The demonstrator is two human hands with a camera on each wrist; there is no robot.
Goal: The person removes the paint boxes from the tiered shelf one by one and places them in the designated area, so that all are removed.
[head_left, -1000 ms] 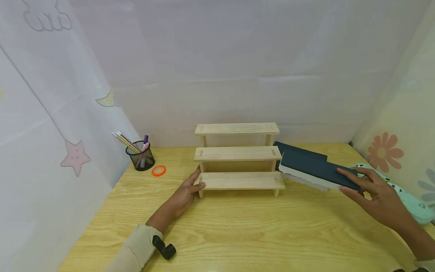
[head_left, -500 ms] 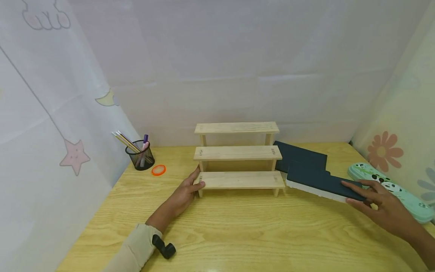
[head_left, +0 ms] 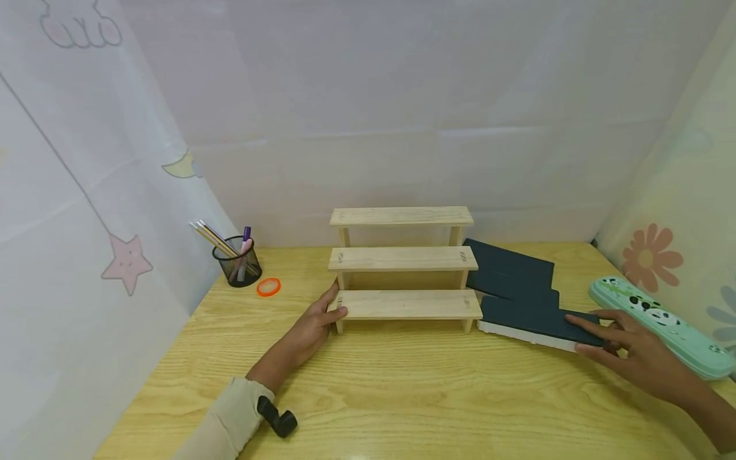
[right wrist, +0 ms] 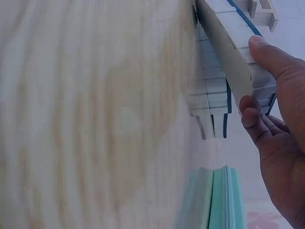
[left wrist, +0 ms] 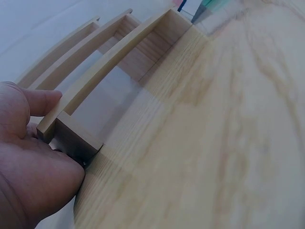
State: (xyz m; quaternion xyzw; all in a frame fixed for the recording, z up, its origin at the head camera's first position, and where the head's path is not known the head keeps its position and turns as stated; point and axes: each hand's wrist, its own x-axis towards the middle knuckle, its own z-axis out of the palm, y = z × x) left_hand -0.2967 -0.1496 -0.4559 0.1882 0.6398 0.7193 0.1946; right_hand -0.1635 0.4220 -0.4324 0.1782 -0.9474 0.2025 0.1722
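Note:
A three-step wooden shelf (head_left: 402, 262) stands at the back middle of the wooden table (head_left: 402, 396). My left hand (head_left: 335, 308) grips the left end of its lowest step, thumb on the front leg and fingers behind; the left wrist view shows the same grip of the left hand (left wrist: 38, 143) on the shelf (left wrist: 114, 52). Right of the shelf lie dark teal books in a staggered pile (head_left: 508, 265). My right hand (head_left: 582, 332) pinches the near end of the front book (head_left: 531, 316), which lies low beside the shelf. In the right wrist view the thumb (right wrist: 267, 52) presses the white page edge (right wrist: 228, 43).
A mint green pencil case (head_left: 661, 326) with a panda print lies at the right edge, close to my right hand. At the back left stand a black mesh pen cup (head_left: 237, 262) and an orange ring (head_left: 268, 287). Curtained walls close in the table on three sides.
My right hand has lowered the dark book from a raised tilt down to the table beside the shelf's lowest step. The left hand has stayed on the shelf.

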